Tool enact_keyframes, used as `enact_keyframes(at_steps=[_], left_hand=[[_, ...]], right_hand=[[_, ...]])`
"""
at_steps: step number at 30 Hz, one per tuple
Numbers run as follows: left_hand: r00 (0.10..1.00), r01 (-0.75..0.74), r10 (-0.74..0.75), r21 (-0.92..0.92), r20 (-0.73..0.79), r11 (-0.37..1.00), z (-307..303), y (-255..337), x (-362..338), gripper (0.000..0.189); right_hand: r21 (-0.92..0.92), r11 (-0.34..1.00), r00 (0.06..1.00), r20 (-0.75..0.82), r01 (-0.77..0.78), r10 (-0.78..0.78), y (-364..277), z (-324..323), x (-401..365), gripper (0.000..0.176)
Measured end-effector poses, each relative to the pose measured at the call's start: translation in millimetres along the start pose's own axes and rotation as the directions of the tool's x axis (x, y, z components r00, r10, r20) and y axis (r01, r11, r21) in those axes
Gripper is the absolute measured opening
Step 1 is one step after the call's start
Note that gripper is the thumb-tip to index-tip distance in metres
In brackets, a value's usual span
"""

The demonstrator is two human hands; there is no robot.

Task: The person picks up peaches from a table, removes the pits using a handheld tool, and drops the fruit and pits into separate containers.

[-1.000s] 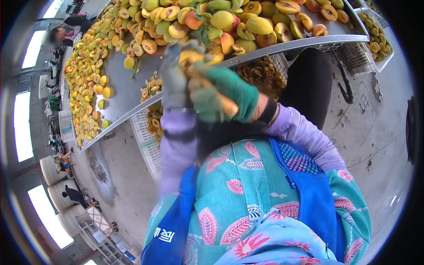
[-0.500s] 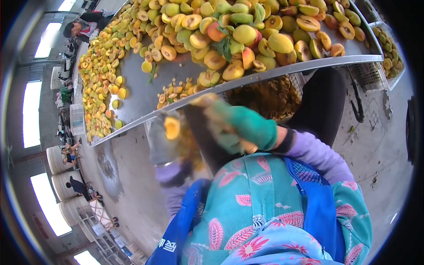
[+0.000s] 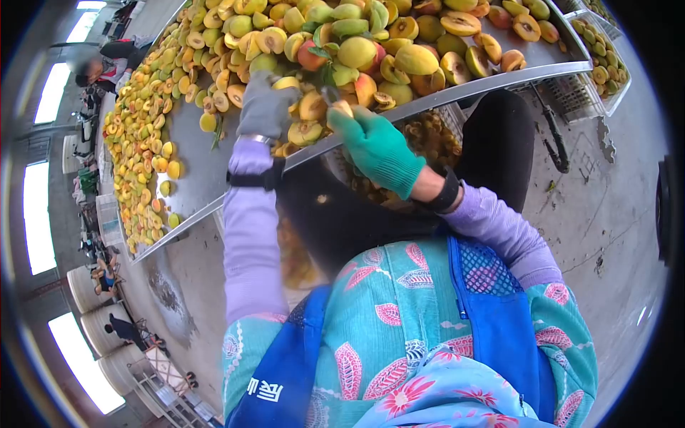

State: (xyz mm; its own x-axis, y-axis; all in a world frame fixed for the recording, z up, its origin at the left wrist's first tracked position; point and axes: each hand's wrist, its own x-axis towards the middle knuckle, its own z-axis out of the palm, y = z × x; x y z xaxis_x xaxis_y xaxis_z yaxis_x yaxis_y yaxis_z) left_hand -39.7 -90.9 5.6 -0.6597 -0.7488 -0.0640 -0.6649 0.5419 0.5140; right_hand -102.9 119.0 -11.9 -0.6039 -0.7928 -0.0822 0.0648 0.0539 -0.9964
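My left hand, in a grey glove, reaches over the edge of the metal table into the heaped fruit. Its fingertips touch a green-yellow fruit, and a cut piece lies beside them; the fingers are blurred, so their grip is unclear. In a green glove, my right hand is closed at the table's rim, around a small tool with a tan end, its tip partly lost among the fruit. Halved fruit lies between and in front of the hands.
Below the rim, a crate holds brown-yellow pieces near my dark-clothed legs. Another crate of fruit stands at the right. A person sits beyond the table at upper left. White tubs line the left side.
My left hand has risen from beside my lap to the fruit heap, and the cut fruit near it there is gone from that spot. My right hand has moved up to the rim.
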Motion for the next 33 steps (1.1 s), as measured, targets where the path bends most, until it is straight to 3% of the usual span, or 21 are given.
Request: enact_keyframes(at_steps=[1, 3, 4, 5, 6, 7, 8, 11, 13, 14, 16, 17, 19, 22, 24, 26, 28, 29, 30, 31, 33], left_hand=[[0.993, 0.113, -0.104, -0.225, 0.053, 0.968, -7, -3, -19, 0.047], [0.989, -0.145, 0.128, -0.434, -0.067, 0.889, -12, 7, -67, 0.045], [0.991, -0.134, 0.12, -0.655, -0.066, 0.744, -9, 10, -76, 0.044], [0.992, -0.116, 0.113, -0.83, -0.065, 0.546, -6, 13, -85, 0.043], [0.997, 0.053, 0.042, -0.984, 0.061, 0.168, -3, 15, -87, 0.043], [0.978, 0.206, 0.031, -0.946, 0.205, -0.249, 1, 15, -88, 0.043], [0.99, 0.136, 0.063, -0.985, 0.13, -0.103, 10, 5, -86, 0.041], [0.998, 0.062, 0.003, -0.992, 0.063, 0.113, 24, 7, -83, 0.03], [0.968, -0.246, 0.109, -0.753, -0.227, 0.611, 30, 19, -89, 0.023], [0.939, -0.332, 0.183, -0.622, -0.292, 0.709, 33, 19, -89, 0.028], [0.934, -0.342, 0.163, -0.661, -0.318, 0.668, 35, 19, -90, 0.029], [0.931, -0.348, 0.153, -0.679, -0.331, 0.646, 36, 18, -91, 0.029], [0.959, -0.263, 0.014, -0.868, -0.283, 0.421, 37, 22, -94, 0.019], [0.964, -0.202, -0.087, -0.906, -0.25, 0.371, 38, 34, -101, 0.029], [0.973, -0.189, -0.054, -0.903, -0.227, 0.386, 40, 33, -98, 0.03], [0.992, -0.123, 0.035, -0.902, -0.119, 0.414, 38, 26, -94, 0.035], [0.965, -0.211, 0.258, -0.734, -0.05, 0.646, 22, 26, -89, 0.035], [0.934, -0.273, 0.356, -0.625, 0.009, 0.732, 13, 32, -86, 0.035], [0.977, 0.133, 0.069, -0.835, 0.2, 0.534, 11, 49, -82, 0.034], [0.984, 0.016, 0.119, -0.737, 0.131, 0.675, 14, 49, -73, 0.035], [0.971, -0.201, 0.239, -0.444, 0.03, 0.873, 22, 45, -49, 0.035]], right_hand=[[-0.106, 0.993, 0.998, 0.039, 0.058, -0.054, -1, 3, 3, 0.043], [-0.302, 0.934, 0.978, 0.143, 0.19, -0.152, -8, 8, 5, 0.045], [-0.373, 0.918, 0.975, 0.214, 0.134, -0.056, -12, 10, 6, 0.046], [-0.378, 0.914, 0.974, 0.217, 0.15, -0.07, -10, 12, 5, 0.045], [-0.387, 0.907, 0.973, 0.214, 0.163, -0.084, -7, 13, 4, 0.045], [-0.4, 0.9, 0.973, 0.208, 0.174, -0.096, -5, 12, 3, 0.045], [-0.378, 0.909, 0.973, 0.208, 0.173, -0.098, -3, 10, 2, 0.045], [-0.324, 0.928, 0.975, 0.181, 0.183, -0.129, -4, 4, -4, 0.044], [-0.302, 0.929, 0.972, 0.164, 0.213, -0.169, -16, 4, -11, 0.044], [-0.34, 0.917, 0.971, 0.186, 0.206, -0.15, -15, 4, -11, 0.043], [-0.415, 0.887, 0.965, 0.236, 0.204, -0.112, -13, 5, -8, 0.042], [-0.354, 0.921, 0.967, 0.241, 0.164, -0.08, -15, 6, -10, 0.042], [-0.228, 0.971, 0.966, 0.259, 0.071, -0.01, -22, 9, -16, 0.041], [-0.197, 0.951, 0.957, 0.216, 0.239, -0.196, 4, 23, -20, 0.042], [-0.168, 0.98, 0.967, 0.245, 0.11, -0.067, 9, 18, -15, 0.045], [-0.095, 0.993, 0.968, 0.247, 0.067, -0.042, 12, 18, -14, 0.047], [0.01, 0.994, 0.97, 0.215, 0.112, -0.111, 14, 20, -17, 0.048], [0.119, 0.99, 0.975, 0.217, -0.072, 0.045, 7, 21, -22, 0.049], [0.223, 0.943, 0.952, 0.236, -0.249, 0.195, -14, 22, -28, 0.049], [0.316, 0.854, 0.902, 0.273, -0.412, 0.334, -26, 24, -30, 0.05], [0.441, 0.759, 0.865, 0.385, -0.479, 0.321, -4, 25, -7, 0.047]])
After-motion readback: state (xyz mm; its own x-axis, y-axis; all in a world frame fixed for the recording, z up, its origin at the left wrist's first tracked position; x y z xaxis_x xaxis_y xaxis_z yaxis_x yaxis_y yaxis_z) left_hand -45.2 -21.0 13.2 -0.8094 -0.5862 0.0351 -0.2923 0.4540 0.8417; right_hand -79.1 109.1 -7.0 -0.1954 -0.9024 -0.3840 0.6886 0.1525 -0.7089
